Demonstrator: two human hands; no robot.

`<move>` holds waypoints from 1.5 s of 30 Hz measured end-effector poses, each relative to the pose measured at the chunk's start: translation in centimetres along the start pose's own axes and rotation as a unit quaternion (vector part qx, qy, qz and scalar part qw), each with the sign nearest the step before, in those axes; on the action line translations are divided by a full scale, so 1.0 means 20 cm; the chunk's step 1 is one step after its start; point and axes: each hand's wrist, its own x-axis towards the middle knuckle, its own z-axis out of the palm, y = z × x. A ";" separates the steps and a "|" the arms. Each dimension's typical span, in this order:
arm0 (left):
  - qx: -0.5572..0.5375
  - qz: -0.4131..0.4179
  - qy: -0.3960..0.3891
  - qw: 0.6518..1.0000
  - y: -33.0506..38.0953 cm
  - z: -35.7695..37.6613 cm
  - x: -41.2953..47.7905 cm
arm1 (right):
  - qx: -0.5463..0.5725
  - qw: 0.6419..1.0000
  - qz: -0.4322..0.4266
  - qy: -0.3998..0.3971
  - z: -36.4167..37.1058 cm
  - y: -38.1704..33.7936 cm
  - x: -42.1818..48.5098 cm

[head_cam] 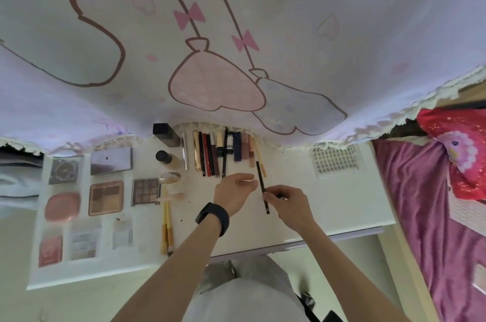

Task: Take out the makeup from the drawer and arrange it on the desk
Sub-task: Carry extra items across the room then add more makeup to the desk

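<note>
Makeup pencil (pixel 262 185) pinched in right grip (pixel 273 196), tip away.

Both forearms are bare, with no sleeves showing anywhere along them. A black band (pixel 212 219) with a broad, smooth strap wraps the wrist just behind the left hand (pixel 234 194); the right hand (pixel 290 206) and its wrist wear nothing. Below the forearms, light grey clothing (pixel 244 292) covers the lap.

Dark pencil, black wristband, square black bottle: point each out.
dark pencil (pixel 260 179), head view, upper shaft above the right hand
black wristband (pixel 214 217), head view, band on left wrist
square black bottle (pixel 165 134), head view, its dark body
</note>
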 end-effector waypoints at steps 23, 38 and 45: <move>0.476 0.178 0.152 0.847 -0.47 0.01 0.26 | -0.081 0.989 -0.046 0.111 0.08 -0.01 0.38; 0.419 0.292 0.266 0.818 -0.50 0.08 0.36 | -0.103 0.967 -0.171 0.161 0.07 0.10 0.50; 0.412 0.309 0.288 0.807 -0.54 0.12 0.43 | -0.133 0.942 -0.248 0.183 0.12 0.14 0.57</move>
